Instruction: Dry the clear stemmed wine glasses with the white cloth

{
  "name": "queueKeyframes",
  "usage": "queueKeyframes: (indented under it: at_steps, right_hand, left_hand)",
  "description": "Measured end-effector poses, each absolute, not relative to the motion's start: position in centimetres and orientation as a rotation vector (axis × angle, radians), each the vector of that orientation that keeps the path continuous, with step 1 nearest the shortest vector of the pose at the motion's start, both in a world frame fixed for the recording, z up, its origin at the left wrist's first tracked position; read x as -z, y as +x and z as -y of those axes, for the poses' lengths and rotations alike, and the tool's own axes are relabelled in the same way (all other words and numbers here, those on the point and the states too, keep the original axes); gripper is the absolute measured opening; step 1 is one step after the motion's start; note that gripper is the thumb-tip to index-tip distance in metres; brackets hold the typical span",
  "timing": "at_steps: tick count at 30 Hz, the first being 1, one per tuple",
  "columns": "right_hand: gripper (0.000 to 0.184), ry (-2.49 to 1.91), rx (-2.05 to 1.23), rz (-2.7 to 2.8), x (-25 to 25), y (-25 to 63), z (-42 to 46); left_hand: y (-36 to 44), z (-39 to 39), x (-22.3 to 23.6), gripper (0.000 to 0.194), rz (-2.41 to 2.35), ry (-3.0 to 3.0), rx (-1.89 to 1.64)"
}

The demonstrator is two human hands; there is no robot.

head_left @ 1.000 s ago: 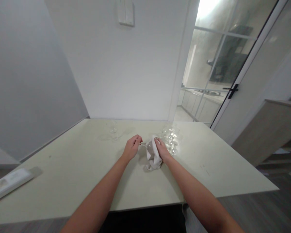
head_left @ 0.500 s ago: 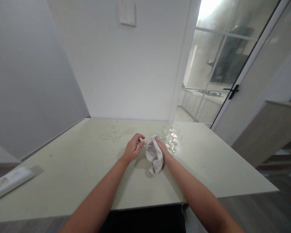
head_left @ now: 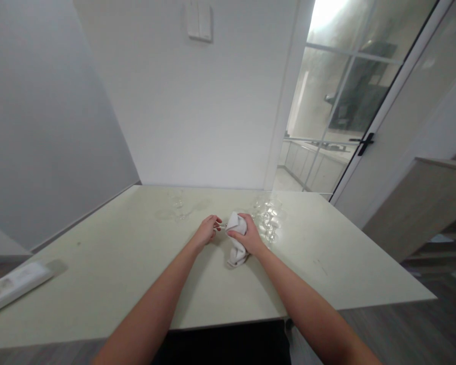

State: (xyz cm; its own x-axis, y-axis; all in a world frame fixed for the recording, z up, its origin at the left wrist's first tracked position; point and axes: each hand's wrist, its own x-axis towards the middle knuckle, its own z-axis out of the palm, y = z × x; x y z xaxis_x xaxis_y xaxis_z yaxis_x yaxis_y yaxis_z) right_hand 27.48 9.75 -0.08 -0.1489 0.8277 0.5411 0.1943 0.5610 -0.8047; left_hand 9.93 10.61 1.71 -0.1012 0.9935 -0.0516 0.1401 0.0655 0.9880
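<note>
My left hand [head_left: 205, 232] has its fingers closed around the foot end of a clear stemmed glass [head_left: 223, 227], held on its side above the table. From there its stem points right, into a white cloth [head_left: 236, 223]. My right hand [head_left: 252, 237] grips this cloth, thumb in front, wrapped about the glass's bowl, which is hidden. A loose end of cloth hangs down below the right hand. Just beyond that hand stand several clear stemmed glasses [head_left: 268, 217] close together. Farther left, a single clear stemmed glass [head_left: 179, 204] stands apart; its outline is faint.
The pale table [head_left: 117, 268] meets a white wall at its far edge. A white object like a power strip [head_left: 15, 285] lies at the left edge. To the right are a glazed door [head_left: 327, 101] with a black handle and a wooden shelf unit [head_left: 421, 213].
My right hand has turned over the cloth, its thumb now in front and the cloth closed around the bowl. My left fingers have drawn in closer on the foot end, slightly lower.
</note>
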Motion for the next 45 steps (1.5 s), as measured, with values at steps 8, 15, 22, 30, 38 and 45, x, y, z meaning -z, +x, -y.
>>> queueKeyframes:
  at_steps: [8,15,22,30,38,45]
  right_hand:
    - [0.054,-0.899,-0.785,1.584,-0.1,27.6,-9.7]
    - [0.034,-0.944,-1.030,1.315,0.1,27.4,-10.5]
    - [0.037,-1.092,-1.239,1.121,1.4,27.7,-12.2]
    - [0.041,-1.050,-0.894,1.536,0.1,27.7,-10.5]
    - [0.052,-0.773,-0.558,1.840,-0.1,27.6,-9.9]
    - [0.050,-0.741,-0.519,1.819,-0.1,27.6,-9.8]
  left_hand:
    - [10.2,-10.5,-1.8,0.025,-1.421,1.273,-1.150]
    - [10.0,-9.3,-2.2,0.031,-1.331,1.907,-1.324]
    - [9.8,-7.6,-2.9,0.030,-1.200,2.285,-1.311]
    - [10.0,-9.4,-2.7,0.034,-1.284,1.772,-1.352]
    - [9.6,-10.5,-1.7,0.023,-1.311,1.042,-1.102]
    - [9.6,-10.5,-1.5,0.030,-1.237,0.979,-1.092]
